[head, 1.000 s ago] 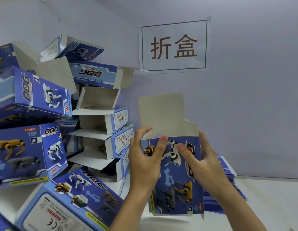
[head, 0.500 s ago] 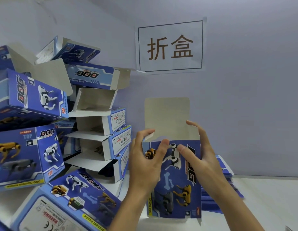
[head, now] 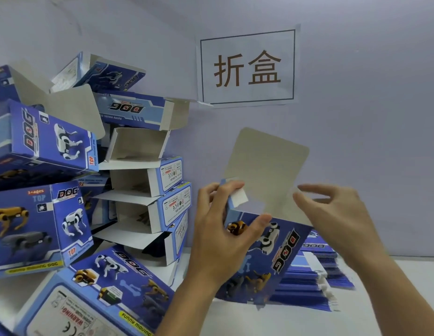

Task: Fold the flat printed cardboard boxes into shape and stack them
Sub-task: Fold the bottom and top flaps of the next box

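Note:
I hold a blue printed "DOG" box [head: 271, 258] upright and tilted to the right above the table. Its grey top flap [head: 264, 166] stands open and a small white side flap shows at its left corner. My left hand [head: 221, 234] grips the box's left edge, thumb on the printed front and fingers curled round the top corner. Just off the box's top right edge hovers my right hand [head: 337, 219], fingers spread and holding nothing. A pile of flat blue boxes [head: 315, 282] lies behind the held box. Folded boxes [head: 148, 190] are stacked on the left.
A paper sign [head: 247, 67] with two characters hangs on the wall. More folded boxes [head: 41, 229] lean in a loose heap at the far left, and one [head: 94, 294] lies on its side at the front left. The white table [head: 393, 287] extends to the right.
The box has tilted to the right and its top flap leans with it. My right hand has come off the box front and lifted to its top right edge.

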Motion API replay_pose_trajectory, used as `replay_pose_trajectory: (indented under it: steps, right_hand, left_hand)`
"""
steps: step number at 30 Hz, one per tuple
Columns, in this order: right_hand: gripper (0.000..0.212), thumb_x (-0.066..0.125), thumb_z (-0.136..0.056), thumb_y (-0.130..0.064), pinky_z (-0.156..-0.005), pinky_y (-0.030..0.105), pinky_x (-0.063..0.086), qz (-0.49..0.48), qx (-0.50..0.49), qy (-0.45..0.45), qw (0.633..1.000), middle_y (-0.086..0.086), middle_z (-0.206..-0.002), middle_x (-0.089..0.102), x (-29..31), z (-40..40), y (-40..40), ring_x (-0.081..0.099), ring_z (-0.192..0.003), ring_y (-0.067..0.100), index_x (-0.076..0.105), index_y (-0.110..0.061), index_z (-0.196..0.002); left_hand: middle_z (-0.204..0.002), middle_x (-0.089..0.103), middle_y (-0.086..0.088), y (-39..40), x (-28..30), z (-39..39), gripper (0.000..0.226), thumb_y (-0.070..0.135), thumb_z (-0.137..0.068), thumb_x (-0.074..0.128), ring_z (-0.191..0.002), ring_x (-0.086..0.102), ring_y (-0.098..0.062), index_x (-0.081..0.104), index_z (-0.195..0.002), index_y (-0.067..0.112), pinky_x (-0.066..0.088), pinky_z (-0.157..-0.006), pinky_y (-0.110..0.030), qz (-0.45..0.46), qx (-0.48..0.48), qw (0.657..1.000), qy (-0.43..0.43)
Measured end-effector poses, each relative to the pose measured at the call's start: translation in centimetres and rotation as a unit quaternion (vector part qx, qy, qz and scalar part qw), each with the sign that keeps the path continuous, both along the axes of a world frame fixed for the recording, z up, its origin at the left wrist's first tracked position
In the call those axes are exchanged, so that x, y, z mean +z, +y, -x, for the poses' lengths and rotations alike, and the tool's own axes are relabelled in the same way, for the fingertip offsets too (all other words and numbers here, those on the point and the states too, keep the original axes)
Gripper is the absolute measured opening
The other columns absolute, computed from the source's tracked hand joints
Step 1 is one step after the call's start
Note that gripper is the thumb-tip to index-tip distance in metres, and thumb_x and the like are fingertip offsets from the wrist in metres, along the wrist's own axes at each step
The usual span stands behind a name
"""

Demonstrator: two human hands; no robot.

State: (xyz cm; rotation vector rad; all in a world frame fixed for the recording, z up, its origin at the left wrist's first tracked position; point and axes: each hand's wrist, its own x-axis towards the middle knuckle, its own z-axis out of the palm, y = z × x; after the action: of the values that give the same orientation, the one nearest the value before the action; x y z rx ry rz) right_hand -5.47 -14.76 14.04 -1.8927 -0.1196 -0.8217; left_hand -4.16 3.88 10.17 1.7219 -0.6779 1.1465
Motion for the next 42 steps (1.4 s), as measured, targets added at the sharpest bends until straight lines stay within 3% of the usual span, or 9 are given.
replay_pose_trajectory:
  steps: [3,11,14,17,22,25,30,36,42]
  right_hand:
    - [0.022,0.067,-0.089,-0.028,-0.049,0.020,0.047,0.084,-0.052,0.033,0.995,-0.011,-0.056,0.067,0.3,0.7,-0.1,0.065,-0.058,0.007,0.075,-0.015,-0.073]
    - [0.027,0.056,-0.086,-0.009,-0.046,0.031,0.038,0.154,-0.183,-0.008,0.971,0.008,-0.052,0.051,-1.9,-0.9,1.4,0.043,-0.047,0.026,0.062,-0.003,-0.060]
    - [0.033,0.056,-0.091,-0.011,-0.043,0.031,0.032,0.150,-0.087,-0.037,0.984,0.002,-0.045,0.045,-1.9,-1.4,0.9,0.038,-0.046,0.023,0.057,-0.004,-0.058]
    - [0.021,0.058,-0.099,-0.021,-0.060,0.031,0.058,0.052,0.082,-0.067,0.993,-0.008,-0.072,0.074,-1.7,-1.2,1.1,0.069,-0.068,0.010,0.077,-0.025,-0.091]
    - [0.045,0.056,-0.091,-0.051,-0.089,0.030,0.056,-0.041,0.284,-0.107,0.952,-0.007,-0.121,0.070,-2.6,-1.5,2.2,0.067,-0.110,0.016,0.055,-0.043,-0.135]
    - [0.041,0.050,-0.095,-0.054,-0.088,0.026,0.057,-0.097,0.368,-0.110,0.918,-0.008,-0.131,0.065,-3.0,-1.3,3.6,0.064,-0.119,0.014,0.050,-0.051,-0.135]
    - [0.046,0.039,-0.090,-0.067,-0.078,0.044,0.062,-0.049,0.317,-0.115,0.940,0.003,-0.101,0.074,-3.4,-1.1,4.1,0.074,-0.095,0.025,0.047,-0.049,-0.132]
    - [0.051,0.040,-0.088,-0.072,-0.065,0.029,0.060,-0.161,0.362,-0.050,0.917,0.004,-0.094,0.076,-3.2,-0.6,4.4,0.075,-0.087,0.023,0.058,-0.039,-0.123]
    - [0.026,0.045,-0.083,-0.045,-0.058,0.047,0.050,-0.191,0.284,-0.032,0.939,0.017,-0.069,0.056,-2.9,-1.4,5.3,0.058,-0.064,0.034,0.063,-0.038,-0.099]
  left_hand:
    - [-0.125,0.042,0.007,0.1,-0.1,0.0,0.054,0.076,-0.080,0.055,-0.117,0.046,-0.002,0.047,-0.124,0.044,0.047,-0.092,-0.016,-0.063,0.040,0.997,-0.031]
    - [-0.128,0.043,-0.001,-0.9,-0.5,0.2,0.051,0.065,-0.081,0.061,-0.114,0.052,-0.022,0.051,-0.122,0.037,0.054,-0.084,-0.046,-0.144,0.123,0.977,-0.099]
    - [-0.130,0.040,0.000,-0.2,-0.3,0.0,0.053,0.070,-0.079,0.059,-0.117,0.047,-0.020,0.049,-0.122,0.040,0.053,-0.089,-0.047,-0.104,0.125,0.985,-0.064]
    - [-0.130,0.039,0.001,0.8,0.0,-0.4,0.056,0.071,-0.077,0.060,-0.121,0.046,-0.018,0.050,-0.124,0.041,0.052,-0.094,-0.045,-0.032,0.091,0.995,-0.015]
    - [-0.123,0.049,-0.004,1.1,0.9,0.0,0.044,0.056,-0.081,0.066,-0.116,0.047,0.002,0.051,-0.119,0.040,0.038,-0.093,-0.006,0.052,0.062,0.995,-0.054]
    - [-0.123,0.054,0.002,0.8,1.1,0.4,0.042,0.055,-0.082,0.065,-0.121,0.053,-0.013,0.054,-0.117,0.035,0.048,-0.099,-0.029,0.114,0.002,0.993,-0.020]
    - [-0.117,0.058,0.017,0.7,0.8,0.5,0.041,0.062,-0.076,0.066,-0.114,0.062,-0.030,0.059,-0.110,0.039,0.055,-0.088,-0.055,0.161,-0.068,0.983,0.051]
    - [-0.123,0.060,0.009,0.7,0.2,0.0,0.045,0.071,-0.068,0.068,-0.111,0.065,-0.035,0.058,-0.104,0.046,0.053,-0.089,-0.059,0.176,-0.089,0.971,0.133]
    - [-0.105,0.065,0.015,0.9,0.1,-0.1,0.045,0.078,-0.074,0.048,-0.104,0.063,-0.014,0.059,-0.096,0.040,0.055,-0.084,-0.028,0.168,-0.119,0.962,0.181]
